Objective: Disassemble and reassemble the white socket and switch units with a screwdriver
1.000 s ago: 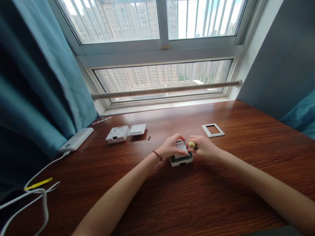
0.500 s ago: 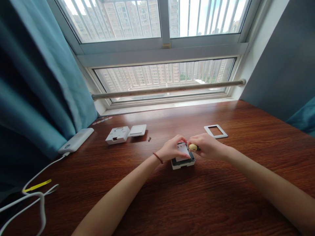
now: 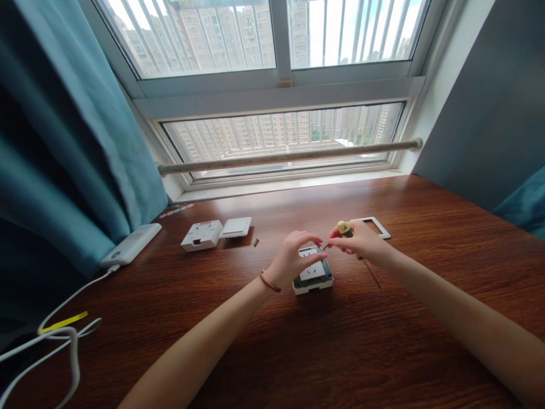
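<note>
White cables [image 3: 73, 363] loop beside the near left corner of the wooden table [image 3: 255, 352], a yellow strip [image 3: 63, 322] among them. Farther in, midway between the table's left and right edges, a socket unit [image 3: 312, 271] lies face up in its white base. The left hand [image 3: 292, 258] arches over its far left side, thumb and fingers apart; whether it grips the unit I cannot tell. The right hand [image 3: 361, 240] grasps a yellow-handled screwdriver [image 3: 344, 228], its shaft slanting out below towards the near edge, while the fingertips pinch a thin dark piece [image 3: 325, 247] at the unit's far right corner. Beyond, a white power bank [image 3: 131, 245] lies along the left edge. Small brownish screws [image 3: 256, 242], a white box [image 3: 201, 235], a switch panel [image 3: 236, 227] and, behind the right hand, a square frame [image 3: 384, 232] lie nearer the far edge, below a window [image 3: 281, 91].
</note>
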A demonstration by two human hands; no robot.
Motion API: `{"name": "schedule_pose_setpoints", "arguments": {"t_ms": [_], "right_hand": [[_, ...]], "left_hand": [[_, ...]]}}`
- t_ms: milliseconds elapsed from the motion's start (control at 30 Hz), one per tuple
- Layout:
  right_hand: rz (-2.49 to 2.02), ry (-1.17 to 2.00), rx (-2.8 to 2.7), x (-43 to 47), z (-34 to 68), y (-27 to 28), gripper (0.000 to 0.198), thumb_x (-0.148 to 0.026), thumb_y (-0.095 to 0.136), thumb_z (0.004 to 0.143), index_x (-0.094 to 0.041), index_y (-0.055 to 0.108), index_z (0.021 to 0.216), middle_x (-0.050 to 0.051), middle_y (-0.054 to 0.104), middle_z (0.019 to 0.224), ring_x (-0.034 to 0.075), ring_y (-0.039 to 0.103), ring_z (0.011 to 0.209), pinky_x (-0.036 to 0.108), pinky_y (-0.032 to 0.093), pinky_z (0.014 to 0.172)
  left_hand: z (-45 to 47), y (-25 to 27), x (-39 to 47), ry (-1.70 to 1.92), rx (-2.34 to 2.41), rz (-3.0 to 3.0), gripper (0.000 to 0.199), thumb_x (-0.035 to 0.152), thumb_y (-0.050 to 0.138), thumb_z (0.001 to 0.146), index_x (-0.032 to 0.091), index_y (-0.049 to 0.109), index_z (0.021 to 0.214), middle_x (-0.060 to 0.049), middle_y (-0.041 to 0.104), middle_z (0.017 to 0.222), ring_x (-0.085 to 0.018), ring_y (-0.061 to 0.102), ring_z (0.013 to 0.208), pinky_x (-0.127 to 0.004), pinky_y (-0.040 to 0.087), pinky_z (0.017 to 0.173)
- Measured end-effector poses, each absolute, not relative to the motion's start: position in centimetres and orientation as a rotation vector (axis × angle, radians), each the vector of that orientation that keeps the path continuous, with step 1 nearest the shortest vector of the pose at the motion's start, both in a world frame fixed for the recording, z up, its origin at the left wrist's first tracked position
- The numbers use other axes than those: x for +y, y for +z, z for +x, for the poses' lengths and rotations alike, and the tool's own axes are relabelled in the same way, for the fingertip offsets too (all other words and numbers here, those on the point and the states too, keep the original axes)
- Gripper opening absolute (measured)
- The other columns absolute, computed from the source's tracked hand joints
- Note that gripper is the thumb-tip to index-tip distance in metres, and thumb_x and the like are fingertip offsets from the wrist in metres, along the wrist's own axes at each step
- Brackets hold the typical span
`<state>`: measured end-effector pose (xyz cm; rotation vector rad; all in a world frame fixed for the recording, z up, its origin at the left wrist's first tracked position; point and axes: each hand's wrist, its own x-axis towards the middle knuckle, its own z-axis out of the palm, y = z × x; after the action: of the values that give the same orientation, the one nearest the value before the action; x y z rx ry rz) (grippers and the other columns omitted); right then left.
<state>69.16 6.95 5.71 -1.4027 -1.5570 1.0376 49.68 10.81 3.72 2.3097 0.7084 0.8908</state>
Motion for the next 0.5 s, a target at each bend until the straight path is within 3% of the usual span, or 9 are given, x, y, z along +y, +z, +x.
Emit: {"name": "schedule_pose_setpoints", "arguments": {"t_ms": [100, 300, 500], "right_hand": [[-1.387, 0.984, -1.587, 5.9, 67.7, 5.9, 0.019, -0.032, 0.066, 0.067, -0.014, 0.065, 0.068, -0.002, 0.052, 0.048, 0.009, 0.046, 0.046, 0.02, 0.033, 0.04], [-1.382, 0.825, -1.559, 5.2, 67.0, 5.5, 0.018, -0.034, 0.063, 0.071, -0.016, 0.064, 0.07, -0.002, 0.054, 0.052, 0.012, 0.05, 0.048, 0.023, 0.036, 0.043], [-1.316, 0.844, -1.509, 5.1, 66.8, 4.9, 0.022, -0.037, 0.063, 0.073, -0.016, 0.061, 0.08, 0.001, 0.062, 0.062, 0.013, 0.055, 0.047, 0.024, 0.04, 0.043]], "left_hand": [[49.9, 4.4, 9.5, 0.929, 0.772, 2.258, 0.015, 0.032, 0.06, 0.079, 0.019, 0.066, 0.084, -0.003, 0.069, 0.081, -0.015, 0.063, 0.074, -0.026, 0.048, 0.074], [49.8, 3.7, 9.0, 0.927, 0.862, 2.061, 0.011, 0.025, 0.065, 0.074, 0.017, 0.069, 0.08, -0.002, 0.071, 0.077, -0.014, 0.065, 0.071, -0.023, 0.051, 0.07], [49.3, 3.6, 10.0, 0.863, 1.011, 2.024, 0.018, 0.032, 0.059, 0.079, 0.017, 0.069, 0.075, -0.002, 0.071, 0.073, -0.015, 0.064, 0.067, -0.024, 0.049, 0.063]]}}
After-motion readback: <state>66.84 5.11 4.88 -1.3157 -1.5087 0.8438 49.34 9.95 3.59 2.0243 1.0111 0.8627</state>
